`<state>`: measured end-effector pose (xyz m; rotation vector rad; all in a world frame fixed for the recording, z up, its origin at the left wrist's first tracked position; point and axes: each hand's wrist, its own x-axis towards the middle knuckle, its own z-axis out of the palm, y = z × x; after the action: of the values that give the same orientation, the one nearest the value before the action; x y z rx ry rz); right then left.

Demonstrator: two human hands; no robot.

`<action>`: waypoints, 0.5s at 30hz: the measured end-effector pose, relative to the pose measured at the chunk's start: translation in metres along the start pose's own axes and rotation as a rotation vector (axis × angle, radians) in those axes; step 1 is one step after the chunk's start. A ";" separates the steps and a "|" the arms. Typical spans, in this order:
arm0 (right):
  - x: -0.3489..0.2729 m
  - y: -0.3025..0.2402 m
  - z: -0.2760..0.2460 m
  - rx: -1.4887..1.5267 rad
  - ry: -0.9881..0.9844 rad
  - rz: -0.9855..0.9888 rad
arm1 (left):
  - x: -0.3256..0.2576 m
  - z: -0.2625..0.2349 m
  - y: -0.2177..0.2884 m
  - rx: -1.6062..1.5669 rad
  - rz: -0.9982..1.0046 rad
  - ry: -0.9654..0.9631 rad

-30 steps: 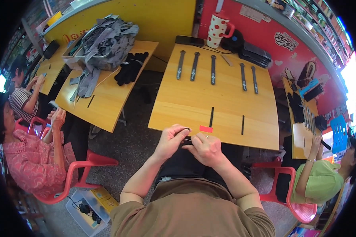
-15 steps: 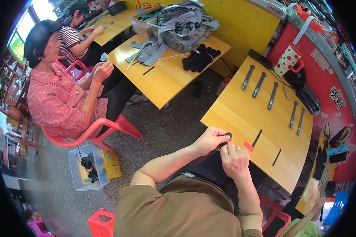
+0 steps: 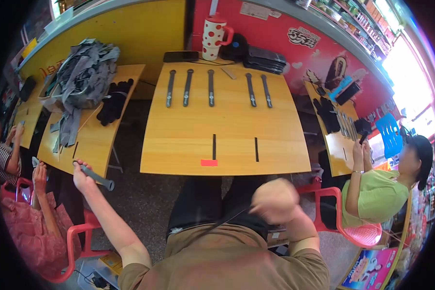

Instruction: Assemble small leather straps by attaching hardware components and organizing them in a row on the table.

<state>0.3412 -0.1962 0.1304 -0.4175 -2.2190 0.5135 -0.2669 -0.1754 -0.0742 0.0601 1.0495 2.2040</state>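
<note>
Out to the left, my left hand [image 3: 83, 178] is closed on a grey strap [image 3: 97, 178], which has a rounded end and sticks out to the right past the fingers. My right hand [image 3: 276, 200], smeared by motion, looks closed above my lap. From its fingers a thin dark strip [image 3: 227, 219] trails down and left across my shirt. Several similar grey straps [image 3: 210, 88] lie in a row on the far part of the wooden table [image 3: 193, 128]. Nearer its front edge are a dark strip [image 3: 214, 146], another dark strip [image 3: 256, 149] and a small red piece [image 3: 209, 163].
At the table's back stand a dotted tumbler [image 3: 211, 38], a black phone-like slab [image 3: 181, 56] and stacked black pieces [image 3: 265, 60]. A left table holds a heap of grey fabric [image 3: 89, 63] and black gloves [image 3: 114, 102]. Co-workers sit left and right, the right one in a green shirt [image 3: 374, 200].
The view has turned right. My hands, together before at a small dark piece, are now far apart: the left out to the side with the grey strap, the right over my lap.
</note>
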 end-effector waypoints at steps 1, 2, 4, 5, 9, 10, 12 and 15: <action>-0.021 0.015 -0.013 0.133 0.286 0.138 | -0.024 0.028 -0.005 0.022 -0.027 -0.069; -0.031 0.031 -0.034 0.082 0.454 0.264 | -0.052 0.050 -0.008 0.072 -0.025 -0.146; -0.045 0.069 -0.069 0.297 0.956 0.636 | -0.099 0.099 -0.029 0.129 -0.084 -0.278; -0.062 0.099 -0.089 0.262 0.996 0.711 | -0.127 0.126 -0.039 0.130 -0.197 -0.290; -0.159 0.219 -0.132 -0.286 0.761 1.096 | -0.172 0.165 -0.089 0.169 -0.372 -0.527; -0.151 0.222 -0.127 -0.277 0.751 1.092 | -0.180 0.168 -0.096 0.208 -0.361 -0.531; -0.138 0.221 -0.117 -0.762 0.320 1.418 | -0.192 0.175 -0.108 0.215 -0.367 -0.569; -0.103 0.201 -0.096 -1.016 0.213 1.375 | -0.195 0.175 -0.119 0.218 -0.391 -0.567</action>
<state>0.5049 -0.0478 0.0239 -2.4115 -1.5106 -0.0950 0.0046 -0.1229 0.0070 0.5025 0.8776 1.5770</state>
